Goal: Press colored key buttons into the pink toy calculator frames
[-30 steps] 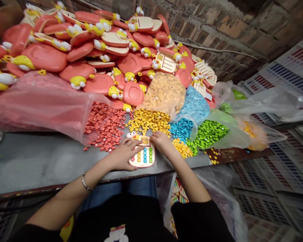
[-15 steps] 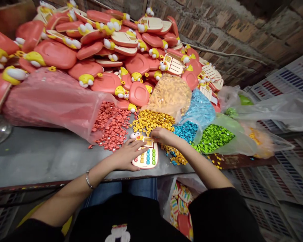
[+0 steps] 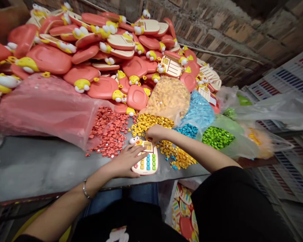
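Left fingers (image 3: pixel 137 150) lie spread — right fingers (image 3: pixel 149 135) curl inward, partly hidden.

One toy (image 3: pixel 150 160) has one left hand (image 3: pixel 125 162) and one right hand (image 3: pixel 155 133) at it, and shows one red key (image 3: pixel 136 166). Left of the toy are one red heap (image 3: pixel 111 134) and one pink bag (image 3: pixel 45 107). Beyond it lie dozens of toy bodies (image 3: pixel 136 96), overlapping too much to count. To its right are one blue heap (image 3: pixel 188 130), one green heap (image 3: pixel 217 137) and at least four more bags (image 3: pixel 198 109).

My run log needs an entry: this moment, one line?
left hand: spread on toy panel | right hand: by yellow pieces, grasp hidden
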Available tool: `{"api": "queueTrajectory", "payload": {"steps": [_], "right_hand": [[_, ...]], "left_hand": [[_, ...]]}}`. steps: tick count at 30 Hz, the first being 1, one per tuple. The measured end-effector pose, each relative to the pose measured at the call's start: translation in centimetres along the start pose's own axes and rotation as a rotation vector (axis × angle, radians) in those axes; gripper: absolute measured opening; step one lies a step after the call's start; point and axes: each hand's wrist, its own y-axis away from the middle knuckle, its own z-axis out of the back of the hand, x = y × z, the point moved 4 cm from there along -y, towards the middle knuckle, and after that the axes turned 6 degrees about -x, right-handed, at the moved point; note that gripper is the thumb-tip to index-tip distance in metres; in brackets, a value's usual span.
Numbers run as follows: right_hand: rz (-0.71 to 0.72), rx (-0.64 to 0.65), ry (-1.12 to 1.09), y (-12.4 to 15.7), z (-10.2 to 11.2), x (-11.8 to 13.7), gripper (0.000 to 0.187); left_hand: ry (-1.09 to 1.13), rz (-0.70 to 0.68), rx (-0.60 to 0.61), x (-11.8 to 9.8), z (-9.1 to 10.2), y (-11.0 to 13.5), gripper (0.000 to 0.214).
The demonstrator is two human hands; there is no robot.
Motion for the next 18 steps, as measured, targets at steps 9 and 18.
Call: {"api": "queueTrajectory", "payload": {"steps": [9,18], "right_hand": [[-0.271,-0.358,-0.274,5.2,-2.7,2.0,0.010],[-0.397,-1.164,-1.225,8.5,-6.2,5.4,0.019]], "left_hand": [[-0.096,-0.060,-0.067,-0.1,0.3,0.1,0.092],[-0.214,-0.354,-0.321,-1.2,1.2,0.8,0.087]]}}
